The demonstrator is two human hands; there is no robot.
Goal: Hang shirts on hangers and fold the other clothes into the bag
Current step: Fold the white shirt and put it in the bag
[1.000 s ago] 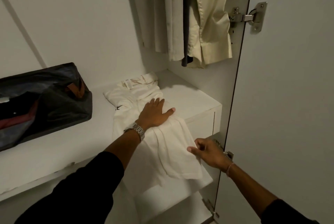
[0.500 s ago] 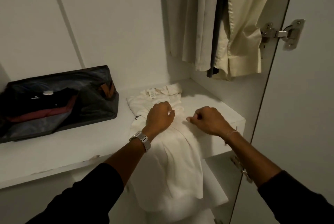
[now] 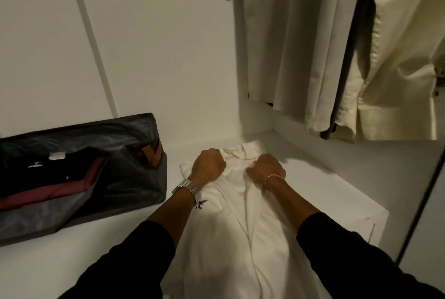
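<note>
Currently, the cream-white cotton shirt [image 3: 243, 221] lies flat on the white wardrobe shelf [image 3: 325, 190] in the lower centre of the frame, collar toward the back wall and body running down toward the lower edge of the frame, where it passes out of view between the two forearms. A small dark logo shows on the fabric just below the left wrist.

Left hand [image 3: 209, 164]: fingers curled into a fist, gripping the shirt fabric beside the collar on its left side. A silver metal link watch [image 3: 187, 189] sits on this wrist.

Right hand [image 3: 266, 169]: fingers likewise curled, gripping the fabric just right of the collar. A thin pink-and-white beaded bracelet [image 3: 274, 176] circles this wrist. The two hands are near each other, with the collar area between them. Both forearms emerge from black sleeves.

Left of the shirt, on the same shelf, stands the dark grey fabric bag with brown handles [image 3: 134, 178], open, its near corner close to the shirt's left edge. Inside it lie a folded black garment [image 3: 48, 173] on top of a folded maroon garment [image 3: 48, 194].

In the upper right of the frame, pale cream and off-white hung garments [image 3: 313, 45] hang above the shelf, with a dark garment between them
</note>
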